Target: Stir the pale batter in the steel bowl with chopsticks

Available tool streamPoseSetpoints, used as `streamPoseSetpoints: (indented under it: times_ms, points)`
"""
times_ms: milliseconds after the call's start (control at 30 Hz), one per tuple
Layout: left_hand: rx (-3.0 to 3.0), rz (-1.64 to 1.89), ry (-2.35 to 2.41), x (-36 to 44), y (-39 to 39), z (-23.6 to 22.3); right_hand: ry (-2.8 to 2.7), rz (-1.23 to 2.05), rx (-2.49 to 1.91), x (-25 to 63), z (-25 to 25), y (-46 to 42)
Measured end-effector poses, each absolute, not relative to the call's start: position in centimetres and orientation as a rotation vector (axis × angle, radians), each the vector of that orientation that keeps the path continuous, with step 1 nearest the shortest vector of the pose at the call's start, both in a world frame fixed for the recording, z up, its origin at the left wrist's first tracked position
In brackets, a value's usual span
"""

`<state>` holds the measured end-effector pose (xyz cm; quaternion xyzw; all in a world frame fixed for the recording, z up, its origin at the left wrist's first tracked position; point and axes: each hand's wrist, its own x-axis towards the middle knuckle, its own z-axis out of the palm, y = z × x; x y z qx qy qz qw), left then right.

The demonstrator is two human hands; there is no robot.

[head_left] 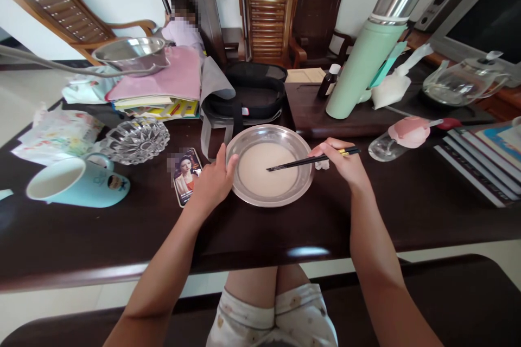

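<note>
Black chopsticks [295,163] — in right hand [341,165]

Head cam, fwd/down onto tbl [93,233]

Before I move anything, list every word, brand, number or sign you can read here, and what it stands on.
Nothing reads with certainty; these are illegible:
Blue mug: script lettering and a small badge, blurred.
Phone: small pale text low on the screen, too small.
Stacked books: pale lettering along a spine, blurred.
Dark bottle: label, too small.
Black case: small tag, too small.
Metal bowl and chopsticks: no text made out.
</note>
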<state>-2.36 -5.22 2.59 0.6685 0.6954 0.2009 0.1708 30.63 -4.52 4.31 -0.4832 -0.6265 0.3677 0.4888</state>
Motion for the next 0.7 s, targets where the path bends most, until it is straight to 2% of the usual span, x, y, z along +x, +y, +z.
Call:
streamPoseSetpoints:
  times_ms: [233, 467, 700]
  points:
    - [1.304, 1.127, 1.763, -2.6, -4.5, 3.0, -1.535, 0.902, -1.165, 30.1, 4.1, -4.6]
    - [1.598, 1.248, 1.606, -2.1, -4.0, 2.1, -1.510, 0.875, -1.201, 30.5, 4.7, -4.8]
    - [1.195, 1.402, 1.460, -1.0, -3.0, 0.4, -1.563, 0.908, -1.181, 30.3, 4.3, -4.6]
